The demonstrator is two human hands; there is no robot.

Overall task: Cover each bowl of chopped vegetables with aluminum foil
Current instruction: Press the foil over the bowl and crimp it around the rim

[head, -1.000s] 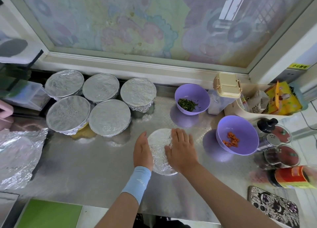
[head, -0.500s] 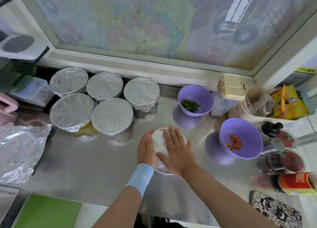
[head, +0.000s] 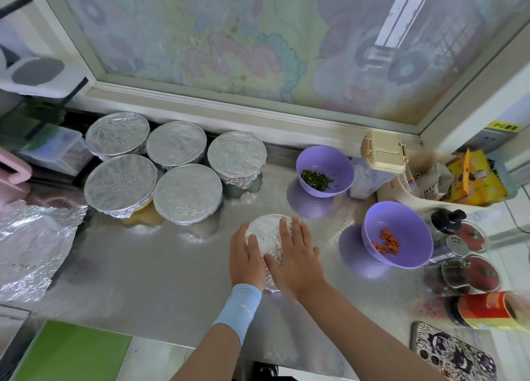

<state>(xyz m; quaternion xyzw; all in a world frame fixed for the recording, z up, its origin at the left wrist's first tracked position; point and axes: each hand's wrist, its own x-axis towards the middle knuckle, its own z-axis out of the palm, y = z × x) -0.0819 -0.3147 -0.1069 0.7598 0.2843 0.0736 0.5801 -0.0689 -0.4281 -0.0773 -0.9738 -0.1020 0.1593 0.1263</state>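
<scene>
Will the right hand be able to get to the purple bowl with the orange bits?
Probably yes. The right hand lies flat on the foil-wrapped bowl, and the purple bowl with orange bits stands just to its right, with only bare counter between them.

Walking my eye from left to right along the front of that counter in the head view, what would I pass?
From the left: crumpled foil sheet → front-left covered bowl → front-right covered bowl → left hand → bowl being wrapped → right hand → purple bowl of orange pieces → red-lidded jars.
</scene>
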